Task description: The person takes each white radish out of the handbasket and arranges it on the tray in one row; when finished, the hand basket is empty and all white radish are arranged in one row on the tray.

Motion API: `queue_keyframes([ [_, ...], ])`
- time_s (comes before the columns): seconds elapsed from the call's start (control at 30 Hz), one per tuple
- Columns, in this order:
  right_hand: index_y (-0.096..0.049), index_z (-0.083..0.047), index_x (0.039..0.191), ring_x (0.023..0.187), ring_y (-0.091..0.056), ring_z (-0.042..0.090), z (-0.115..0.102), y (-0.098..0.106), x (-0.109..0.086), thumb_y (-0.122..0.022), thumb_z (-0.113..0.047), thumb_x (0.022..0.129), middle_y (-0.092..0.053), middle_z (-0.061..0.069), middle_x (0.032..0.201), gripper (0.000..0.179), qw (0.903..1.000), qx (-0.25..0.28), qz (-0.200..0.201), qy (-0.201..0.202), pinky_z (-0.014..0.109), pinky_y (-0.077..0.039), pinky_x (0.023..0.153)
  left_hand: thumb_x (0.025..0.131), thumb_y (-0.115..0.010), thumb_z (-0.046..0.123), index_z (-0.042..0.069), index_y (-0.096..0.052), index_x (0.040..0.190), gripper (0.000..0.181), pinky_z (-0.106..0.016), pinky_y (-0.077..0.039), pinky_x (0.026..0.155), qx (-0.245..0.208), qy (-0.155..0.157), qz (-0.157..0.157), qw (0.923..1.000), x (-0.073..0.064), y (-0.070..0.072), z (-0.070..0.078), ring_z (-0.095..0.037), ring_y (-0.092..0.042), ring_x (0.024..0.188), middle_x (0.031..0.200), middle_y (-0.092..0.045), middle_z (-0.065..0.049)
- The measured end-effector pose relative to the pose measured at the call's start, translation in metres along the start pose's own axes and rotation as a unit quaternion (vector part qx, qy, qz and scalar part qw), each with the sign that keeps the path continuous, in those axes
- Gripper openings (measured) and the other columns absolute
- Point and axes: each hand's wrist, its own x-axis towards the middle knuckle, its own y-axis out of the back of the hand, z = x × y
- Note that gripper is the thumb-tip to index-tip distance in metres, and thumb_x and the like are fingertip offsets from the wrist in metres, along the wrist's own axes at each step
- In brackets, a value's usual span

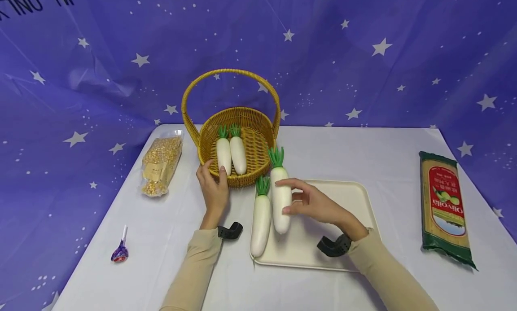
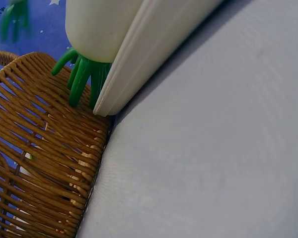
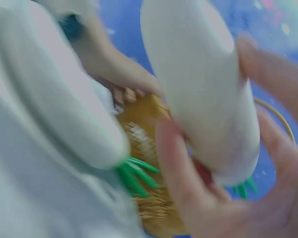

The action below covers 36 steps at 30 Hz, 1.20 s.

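Nearest, at the lower edge: two beige sleeves [image 1: 191, 268], reaching forward over a white table [image 1: 387, 154]. At left, a purple-wrapped lollipop [image 1: 120, 251]; farther back, a clear bag of yellow grain [image 1: 161, 160]. At far right, a green-and-red pasta packet [image 1: 444, 203]. Behind, a blue-purple backdrop [image 1: 315, 55] with white stars. Toward the back of the table, a round wicker basket [image 1: 258, 145] with a tall arched handle; inside, two white radishes [image 1: 238, 156] side by side, green tops to the rear. Just in front and to the right, a cream tray [image 1: 315, 239]; along its left edge, a resting radish [image 1: 261, 225].

Left arm straight ahead to the basket, right arm slanted inward across the tray; black wrist bands [image 1: 230, 230] on both.

Left hand [image 1: 215, 192] at the basket's front-left rim: grips narrowly, thumb over the edge. Right hand [image 1: 314, 204] curved about a held radish [image 1: 280, 196]: pinches its middle between thumb and fingers, spread just to its thickness; holds it over the tray's left part, beside the resting radish, green top toward the basket.
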Motion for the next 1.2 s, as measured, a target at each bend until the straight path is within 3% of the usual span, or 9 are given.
queue_keyframes([
  [0.23, -0.043, -0.028, 0.13, 0.085, -0.058, 0.016, 0.021, -0.026, -0.038, -0.071, -0.027, 0.076, -0.053, 0.006, 0.11, 0.061, 0.9957, -0.07, 0.032, -0.052, 0.023, -0.046, 0.071, 0.09, -0.047, 0.029, 0.009, -0.041, 0.126, 0.041, -0.046, -0.028, 0.103, 0.001, 0.002, -0.001, 1.0, 0.001, 0.0, 0.001, -0.034, -0.036, 0.124, 0.132, -0.03, -0.019],
  [0.43, -0.042, -0.026, 0.131, 0.083, -0.058, 0.015, 0.03, -0.03, -0.055, -0.07, -0.029, 0.077, -0.058, 0.009, 0.1, 0.061, 0.9929, -0.079, 0.043, -0.078, 0.022, -0.046, 0.07, 0.09, -0.047, 0.03, 0.009, -0.041, 0.126, 0.042, -0.047, -0.029, 0.102, 0.004, 0.008, -0.001, 1.0, 0.0, 0.0, 0.0, -0.034, -0.037, 0.123, 0.132, -0.03, -0.019],
  [0.53, -0.041, -0.024, 0.132, 0.084, -0.059, 0.013, 0.035, -0.029, -0.057, -0.07, -0.029, 0.077, -0.06, 0.01, 0.1, 0.062, 0.9918, -0.079, 0.052, -0.086, 0.022, -0.045, 0.071, 0.09, -0.047, 0.03, 0.01, -0.041, 0.126, 0.041, -0.047, -0.029, 0.102, 0.004, 0.007, -0.002, 1.0, 0.0, 0.001, -0.001, -0.034, -0.036, 0.124, 0.133, -0.03, -0.019],
  [0.8, -0.041, -0.014, 0.132, 0.08, -0.058, 0.011, 0.042, -0.025, -0.058, -0.069, -0.023, 0.078, -0.056, 0.017, 0.104, 0.062, 0.9922, -0.086, 0.072, -0.055, 0.022, -0.048, 0.067, 0.091, -0.047, 0.03, 0.009, -0.041, 0.126, 0.042, -0.048, -0.028, 0.102, 0.0, 0.009, -0.007, 0.9999, -0.001, 0.001, -0.002, -0.034, -0.035, 0.124, 0.133, -0.029, -0.018],
  [1.03, -0.04, -0.02, 0.135, 0.086, -0.056, 0.013, 0.035, -0.024, -0.059, -0.067, -0.029, 0.08, -0.036, 0.018, 0.116, 0.062, 0.9842, -0.142, 0.065, -0.084, 0.02, -0.045, 0.069, 0.091, -0.047, 0.03, 0.01, -0.041, 0.126, 0.042, -0.048, -0.029, 0.101, -0.001, 0.007, -0.005, 1.0, 0.0, 0.0, -0.002, -0.034, -0.036, 0.124, 0.133, -0.03, -0.018],
  [1.2, -0.034, -0.021, 0.138, 0.092, -0.05, 0.018, 0.034, -0.026, -0.061, -0.064, -0.032, 0.082, -0.036, 0.018, 0.12, 0.065, 0.9825, -0.154, 0.053, -0.09, 0.021, -0.046, 0.072, 0.091, -0.047, 0.029, 0.008, -0.041, 0.126, 0.041, -0.049, -0.028, 0.102, -0.002, 0.004, -0.004, 1.0, 0.0, 0.0, -0.002, -0.035, -0.036, 0.124, 0.132, -0.03, -0.019],
])
